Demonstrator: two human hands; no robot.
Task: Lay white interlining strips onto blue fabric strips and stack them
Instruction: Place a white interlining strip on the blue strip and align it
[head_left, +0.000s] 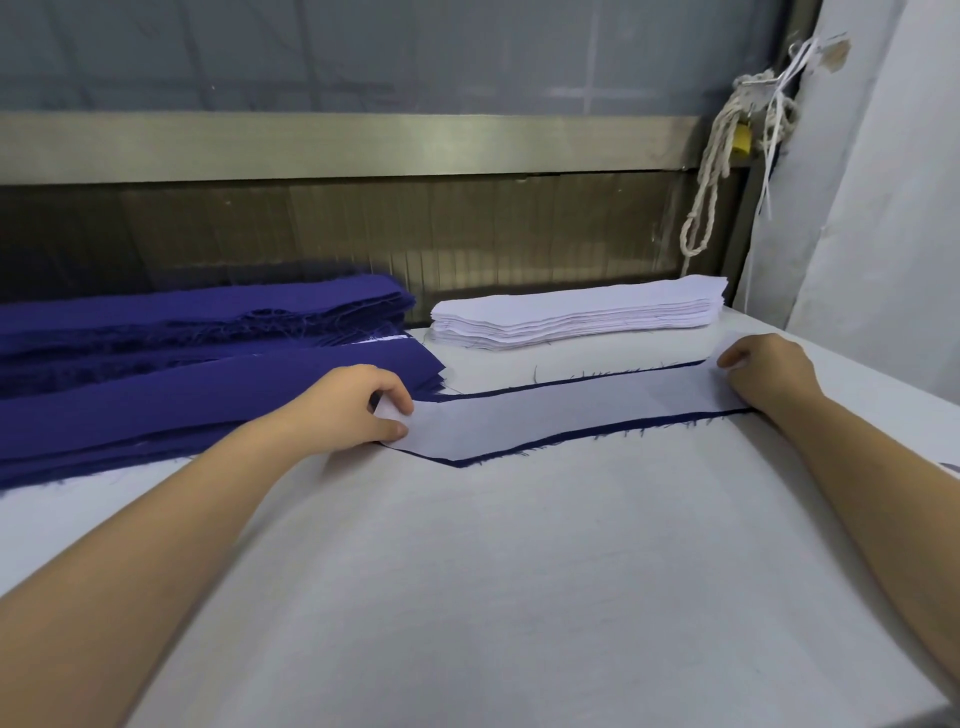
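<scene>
A white interlining strip (561, 410) lies on a blue fabric strip (571, 435) in the middle of the table, with only a dark blue border showing around it. My left hand (353, 405) pinches the strip's left end between thumb and curled fingers. My right hand (763, 371) holds the right end, its fingers curled over the edge. A pile of white interlining strips (576, 314) sits behind the pair. Blue strips (197, 395) are piled at the left, in front of a second, frayed blue stack (208, 312).
The white padded table (519, 571) spreads out toward me. A metal-framed window wall (363, 145) runs along the back edge. A knotted rope (717, 156) hangs at the back right beside a white wall (883, 182).
</scene>
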